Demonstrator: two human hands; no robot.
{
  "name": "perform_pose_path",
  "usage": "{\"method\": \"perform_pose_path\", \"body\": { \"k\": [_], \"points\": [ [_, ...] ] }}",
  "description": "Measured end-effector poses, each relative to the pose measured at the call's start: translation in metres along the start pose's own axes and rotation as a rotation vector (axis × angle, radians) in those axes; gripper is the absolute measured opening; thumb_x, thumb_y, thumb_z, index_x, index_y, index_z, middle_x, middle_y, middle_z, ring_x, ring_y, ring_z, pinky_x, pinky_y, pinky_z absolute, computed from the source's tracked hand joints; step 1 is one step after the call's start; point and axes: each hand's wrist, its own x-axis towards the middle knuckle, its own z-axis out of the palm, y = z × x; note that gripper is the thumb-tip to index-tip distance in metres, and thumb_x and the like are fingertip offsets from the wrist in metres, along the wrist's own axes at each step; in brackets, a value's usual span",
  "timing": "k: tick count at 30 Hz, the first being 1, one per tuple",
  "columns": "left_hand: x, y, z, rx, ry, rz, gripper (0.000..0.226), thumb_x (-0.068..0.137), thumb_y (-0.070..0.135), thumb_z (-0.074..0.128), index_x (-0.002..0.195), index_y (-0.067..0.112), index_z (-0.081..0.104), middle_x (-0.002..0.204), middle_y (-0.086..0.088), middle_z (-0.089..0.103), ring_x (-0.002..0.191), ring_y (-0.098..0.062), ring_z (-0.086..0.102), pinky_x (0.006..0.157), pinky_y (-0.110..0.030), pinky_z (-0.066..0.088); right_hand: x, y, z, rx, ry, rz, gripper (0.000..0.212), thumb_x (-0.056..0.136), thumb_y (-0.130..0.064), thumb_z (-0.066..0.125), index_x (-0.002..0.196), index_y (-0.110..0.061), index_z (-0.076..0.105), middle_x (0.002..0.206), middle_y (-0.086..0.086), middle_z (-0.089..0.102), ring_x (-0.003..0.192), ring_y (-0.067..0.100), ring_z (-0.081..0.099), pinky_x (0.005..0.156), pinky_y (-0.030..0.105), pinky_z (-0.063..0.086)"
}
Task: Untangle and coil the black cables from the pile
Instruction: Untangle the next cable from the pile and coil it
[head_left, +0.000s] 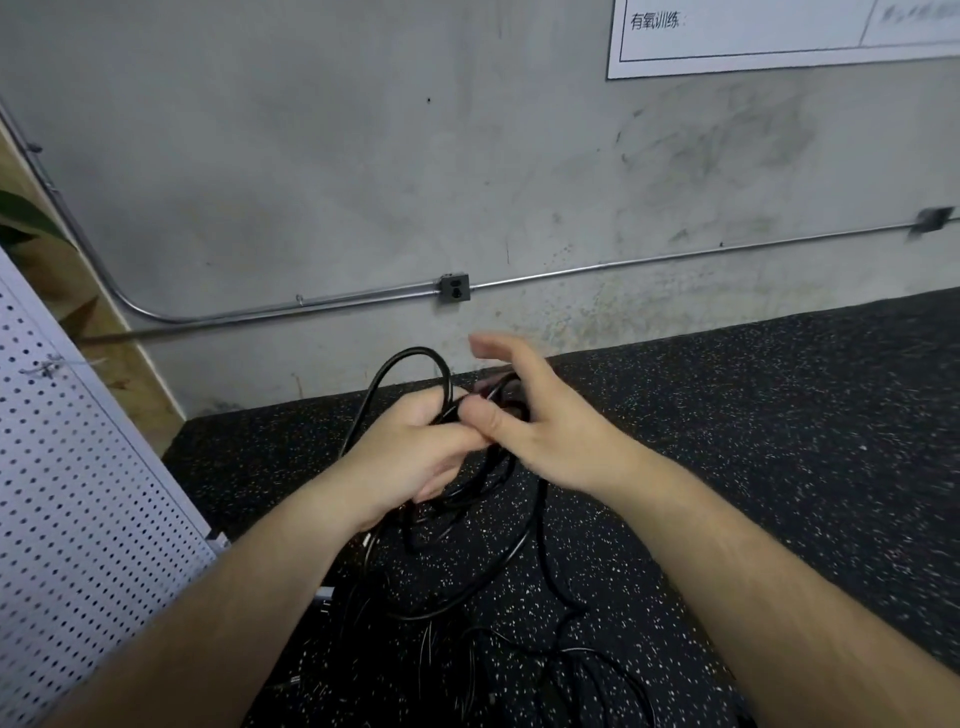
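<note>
a: where's the black cable (415, 351)?
b: looped above your left hand (415, 452), which grips it; your right hand (540, 431) pinches it too. the pile (519, 660) lies on the floor (779, 415) below.

pegboard panel (78, 467) crowding left, open floor (779, 441) right (speckled)

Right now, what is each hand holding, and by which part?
Left hand grips the black cable at its gathered loops; right hand holds a strand beside them.

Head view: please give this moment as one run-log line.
left hand: grips looped black cable | right hand: pinches same cable | pile: tangled on speckled floor
</note>
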Motion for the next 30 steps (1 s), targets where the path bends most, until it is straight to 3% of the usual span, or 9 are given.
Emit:
{"method": "perform_pose_path", "body": {
  "k": [4,7,11,14,17,21,24,27,30],
  "points": [
    [-0.005,0.008,-0.014,0.053,-0.285,-0.157,0.011,0.083,0.012,0.067,0.088,0.017,0.058,0.046,0.005,0.029,0.035,-0.007,0.024,0.041,-0.025,0.016,0.0,-0.01,-0.021,-0.048,-0.291,-0.026,0.099,0.079,-0.046,0.081,0.154,-0.058,0.017,0.164,-0.019,0.014,0.143,0.002,0.035,0.116,0.022,0.032],
    [-0.006,0.006,-0.018,0.168,-0.392,-0.275,0.023,0.071,0.014,0.067,0.087,0.009,0.052,0.043,0.004,0.029,0.034,-0.008,0.023,0.043,-0.023,0.014,-0.002,-0.024,-0.02,-0.216,-0.433,-0.019,0.105,0.073,-0.039,0.089,0.148,-0.066,0.021,0.163,-0.033,0.0,0.151,-0.002,0.015,0.121,0.027,0.02],
    [-0.005,0.003,-0.018,0.127,-0.437,-0.272,0.014,0.078,0.012,0.063,0.08,0.007,0.05,0.043,0.003,0.031,0.033,-0.007,0.025,0.04,-0.02,0.018,-0.005,-0.026,-0.005,-0.468,-0.46,-0.015,0.078,0.075,-0.035,0.084,0.144,-0.041,0.046,0.155,-0.024,0.034,0.141,0.003,0.034,0.117,0.029,0.033],
    [-0.004,0.006,-0.023,0.139,-0.441,-0.197,0.011,0.084,0.01,0.065,0.085,0.008,0.054,0.048,0.001,0.042,0.036,-0.008,0.034,0.04,-0.022,0.027,-0.006,-0.016,-0.001,-0.565,-0.34,0.003,0.021,0.082,-0.036,0.073,0.099,-0.031,0.062,0.105,-0.01,0.061,0.115,0.012,0.047,0.095,0.041,0.051],
    [-0.002,0.011,-0.027,0.392,-0.238,-0.057,0.016,0.087,0.008,0.075,0.098,0.015,0.065,0.067,-0.006,0.063,0.052,-0.015,0.056,0.058,-0.031,0.047,-0.004,-0.006,-0.005,-0.285,-0.193,0.113,0.01,0.091,-0.027,0.068,0.082,-0.021,0.068,0.091,0.001,0.07,0.104,0.021,0.061,0.091,0.042,0.052],
    [0.002,0.002,-0.036,0.467,0.047,0.039,0.04,0.077,0.036,0.087,0.11,0.035,0.065,0.097,0.011,0.076,0.093,-0.005,0.071,0.088,-0.029,0.054,-0.004,-0.008,-0.017,0.428,-0.002,0.367,0.012,0.094,-0.012,0.069,0.082,-0.013,0.071,0.065,0.003,0.069,0.072,0.022,0.065,0.071,0.032,0.049],
    [0.003,-0.004,-0.032,0.362,0.158,-0.006,0.038,0.076,0.035,0.086,0.107,0.032,0.064,0.103,0.017,0.075,0.097,0.005,0.068,0.077,-0.009,0.048,-0.002,-0.007,-0.018,0.721,0.11,0.434,0.022,0.091,-0.008,0.069,0.071,-0.015,0.067,0.054,-0.001,0.047,0.076,0.027,0.06,0.076,0.037,0.047],
    [0.009,-0.013,-0.014,0.303,0.322,0.002,0.029,0.084,0.022,0.08,0.104,0.032,0.063,0.102,0.011,0.073,0.096,-0.003,0.068,0.077,-0.018,0.047,0.002,-0.009,-0.011,0.857,0.191,0.47,0.018,0.091,-0.005,0.068,0.075,-0.011,0.062,0.055,-0.002,0.037,0.062,0.023,0.055,0.077,0.041,0.047],
    [0.011,-0.023,0.0,0.328,0.443,-0.016,0.033,0.08,0.031,0.082,0.104,0.032,0.059,0.103,0.014,0.068,0.097,-0.001,0.064,0.079,-0.022,0.044,0.004,-0.014,-0.004,0.84,0.265,0.483,0.013,0.091,-0.003,0.068,0.08,-0.007,0.061,0.055,-0.001,0.037,0.046,0.015,0.045,0.066,0.034,0.053]
  ]
}}
